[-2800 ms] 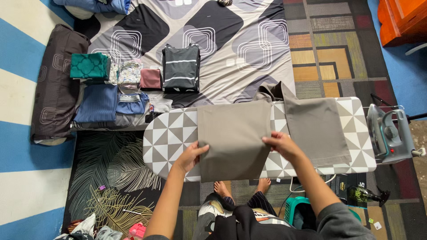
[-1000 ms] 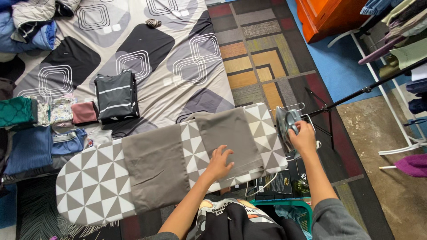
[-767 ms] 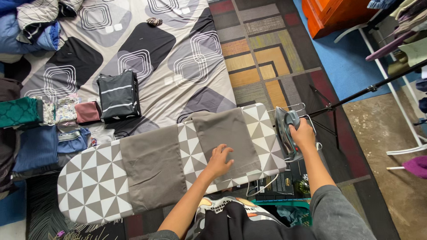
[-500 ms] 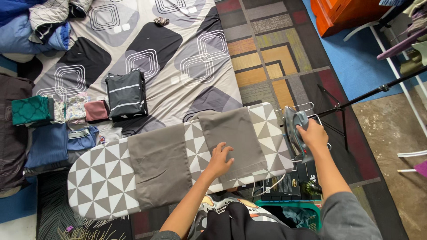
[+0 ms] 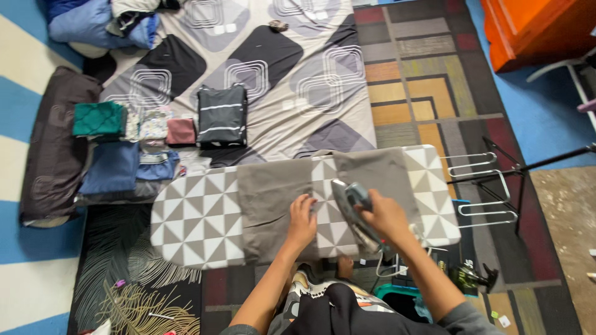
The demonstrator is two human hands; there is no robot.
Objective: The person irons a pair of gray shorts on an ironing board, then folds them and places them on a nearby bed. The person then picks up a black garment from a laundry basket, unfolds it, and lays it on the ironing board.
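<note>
Grey-brown cloth (image 5: 273,201), seen from above by a head-worn camera, lies spread flat across the middle of an ironing board (image 5: 192,217) whose cover is patterned with grey and white triangles; a second panel of the same grey-brown fabric (image 5: 379,170) lies further toward the board's right end, and whether the two are one garment or two cannot be told; the left hand (image 5: 302,217) presses down on the right edge of the nearer panel, fingers spread and flat, gripping nothing; the right hand (image 5: 386,214) is wrapped tightly around the handle of a steam iron (image 5: 351,208), which is tilted, its soleplate facing left over the bare patterned strip between the two panels, and whether it touches the board cannot be told; a wire iron rest (image 5: 481,189) juts from the board's right end with nothing on it; beyond the board, on a grey bedspread with square motifs (image 5: 298,74), sit neat folded items: a dark striped folded garment (image 5: 222,115), a small pink piece (image 5: 181,131), a green folded piece (image 5: 98,119) and blue folded pieces (image 5: 115,167); a heap of unfolded blue and pale clothing (image 5: 105,22) lies at the far corner; judging by this, several garments look already pressed and stacked, the cloth on the board appears smoothed and ready but not yet ironed, and the loose heap seems to remain.
</note>
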